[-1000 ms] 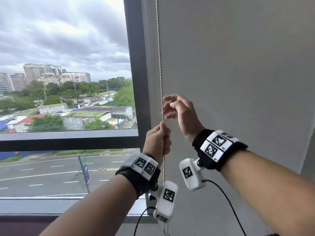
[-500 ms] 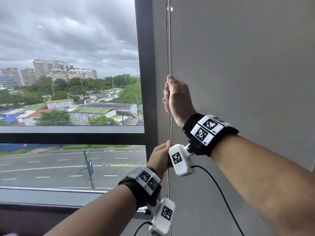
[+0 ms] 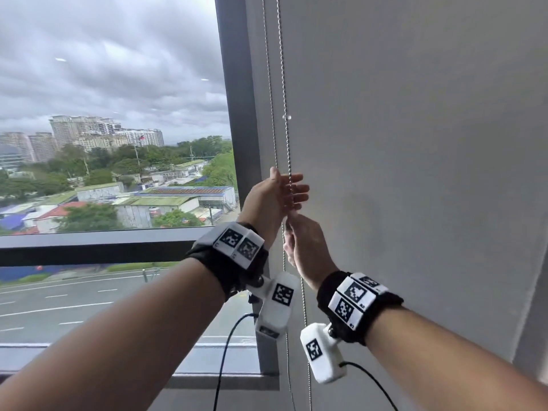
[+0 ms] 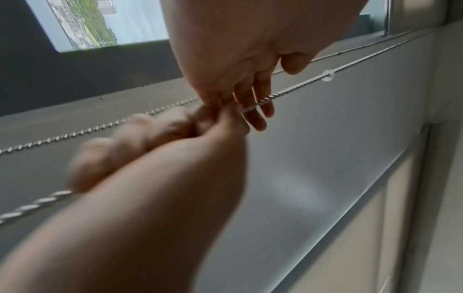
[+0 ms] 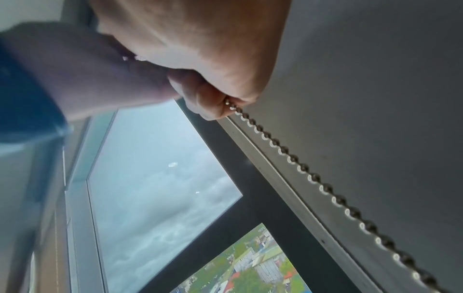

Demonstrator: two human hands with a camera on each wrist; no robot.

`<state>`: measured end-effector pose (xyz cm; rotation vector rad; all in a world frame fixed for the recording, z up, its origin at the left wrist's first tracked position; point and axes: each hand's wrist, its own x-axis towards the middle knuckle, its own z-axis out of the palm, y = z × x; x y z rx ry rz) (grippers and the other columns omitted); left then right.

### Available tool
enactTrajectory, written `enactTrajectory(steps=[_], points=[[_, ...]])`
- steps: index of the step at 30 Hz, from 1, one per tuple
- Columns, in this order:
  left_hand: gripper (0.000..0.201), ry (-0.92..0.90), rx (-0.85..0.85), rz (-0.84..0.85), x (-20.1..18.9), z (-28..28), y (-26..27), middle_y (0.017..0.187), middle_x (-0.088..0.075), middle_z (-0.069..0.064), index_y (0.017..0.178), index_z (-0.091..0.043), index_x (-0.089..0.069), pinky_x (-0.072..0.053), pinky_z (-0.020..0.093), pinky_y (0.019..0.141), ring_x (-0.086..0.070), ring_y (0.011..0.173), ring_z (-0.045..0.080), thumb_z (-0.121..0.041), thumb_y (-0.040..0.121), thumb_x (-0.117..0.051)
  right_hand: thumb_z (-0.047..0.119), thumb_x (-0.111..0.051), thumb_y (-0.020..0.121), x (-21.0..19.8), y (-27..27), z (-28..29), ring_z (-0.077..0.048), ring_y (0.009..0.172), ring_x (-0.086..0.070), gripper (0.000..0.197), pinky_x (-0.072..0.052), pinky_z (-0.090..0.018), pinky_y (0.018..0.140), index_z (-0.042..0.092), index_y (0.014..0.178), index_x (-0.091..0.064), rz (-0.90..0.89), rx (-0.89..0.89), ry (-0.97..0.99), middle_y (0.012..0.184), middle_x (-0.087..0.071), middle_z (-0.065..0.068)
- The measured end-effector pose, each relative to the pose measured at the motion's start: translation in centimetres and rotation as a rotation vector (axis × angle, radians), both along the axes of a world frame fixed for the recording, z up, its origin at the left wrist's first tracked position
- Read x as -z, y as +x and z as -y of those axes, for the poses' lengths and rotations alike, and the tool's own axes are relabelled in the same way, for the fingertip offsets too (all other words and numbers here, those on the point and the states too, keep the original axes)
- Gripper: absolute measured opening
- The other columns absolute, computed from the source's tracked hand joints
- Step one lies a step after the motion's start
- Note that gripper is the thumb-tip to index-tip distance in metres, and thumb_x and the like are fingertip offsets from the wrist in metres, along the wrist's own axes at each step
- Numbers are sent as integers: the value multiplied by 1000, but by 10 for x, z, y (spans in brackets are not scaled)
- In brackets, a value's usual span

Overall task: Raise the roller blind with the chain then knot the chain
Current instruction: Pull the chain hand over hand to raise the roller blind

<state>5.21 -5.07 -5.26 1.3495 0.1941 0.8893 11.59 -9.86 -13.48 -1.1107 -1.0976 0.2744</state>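
Observation:
A grey roller blind (image 3: 415,143) covers the right side of the window. Along its left edge hangs a metal bead chain (image 3: 283,69) in two strands, the right one carrying a clear stopper (image 3: 286,117). My right hand (image 3: 292,229) grips that strand in a fist, and the beads run out from under its curled fingers (image 5: 220,105). Just above it, my left hand (image 3: 289,185) reaches to the same strand with straight, spread fingers (image 4: 258,111), and the chain (image 4: 295,87) lies across them. In the left wrist view the right hand (image 4: 155,136) is blurred.
A dark vertical window frame (image 3: 237,114) stands left of the chain, with a horizontal bar (image 3: 103,247) across uncovered glass showing city and road. The sill (image 3: 207,360) lies below. Black cables (image 3: 225,351) hang from the wrist cameras near the lower chain.
My right hand has pulled the chain down from high up to below the left hand. The left hand has let go low down, risen above the right and opened. The clear stopper has come down.

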Motion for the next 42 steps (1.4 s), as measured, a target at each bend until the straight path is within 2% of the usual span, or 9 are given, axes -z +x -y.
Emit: enactTrajectory(steps=[3,8,11,17,20,24,30,37,42], points=[[52,-8,16,-25,-10,11,8,59,-58,1,81,-10,-59,-37,25,53,-52,53,14,-41,98,-21,19,-38,103,20,-3,7,-6,43,-21,39,-21,-20,44,1,69,-42,-151,-72,-2,56,-24,-2],[42,-12,-15,66,0,19,15,45,-29,-8,63,-16,-43,-14,16,39,-20,35,7,-38,97,-34,31,-45,98,42,2,7,-8,48,-23,42,-21,-26,48,18,61,-33,-162,-84,30,54,-28,5],[41,-13,-37,89,3,20,17,40,-27,-11,62,-18,-38,-10,12,40,-17,32,5,-39,97,-34,47,-51,87,42,2,6,-14,53,-24,40,-18,-36,53,21,62,-35,-181,-128,24,57,-30,0],[42,-23,-42,112,5,19,14,40,-27,-10,61,-17,-38,-9,13,39,-17,31,4,-38,97,-35,46,-50,85,36,12,12,-16,51,-38,35,-33,-33,53,19,63,-48,-55,-149,-13,56,-42,-5],[42,-30,-50,122,8,17,10,40,-27,-9,60,-17,-38,-9,15,39,-17,31,5,-36,97,-36,47,-49,84,15,19,11,-25,62,-57,42,-50,-45,61,7,86,-60,18,-110,2,71,-60,-15],[42,-25,-67,126,18,12,6,41,-28,-10,59,-17,-42,-13,15,35,-20,32,5,-35,97,-39,26,-43,87,-32,24,7,-18,73,-58,31,-50,-37,68,7,101,-63,64,-37,65,80,-64,-4],[42,-8,-77,64,35,9,-3,41,-26,-10,60,-18,-37,-8,15,37,-17,32,5,-37,97,-36,21,-32,102,-114,6,6,-24,74,-63,34,-54,-34,66,2,112,-58,75,-58,123,80,-62,-10],[46,-133,-94,-28,76,9,-7,52,-42,-3,49,-23,-56,-20,30,55,-34,49,14,-35,93,-47,30,-30,103,-154,-14,-11,-11,37,-30,37,-27,-21,41,14,78,-52,-60,-139,64,54,-40,0],[48,-90,-63,-102,83,8,-14,65,-51,10,55,-18,-65,-31,31,56,-43,56,22,-38,94,-43,30,-31,102,-142,-22,-12,-9,36,-16,38,-8,-24,46,25,64,-28,-102,-139,97,56,-21,4]])
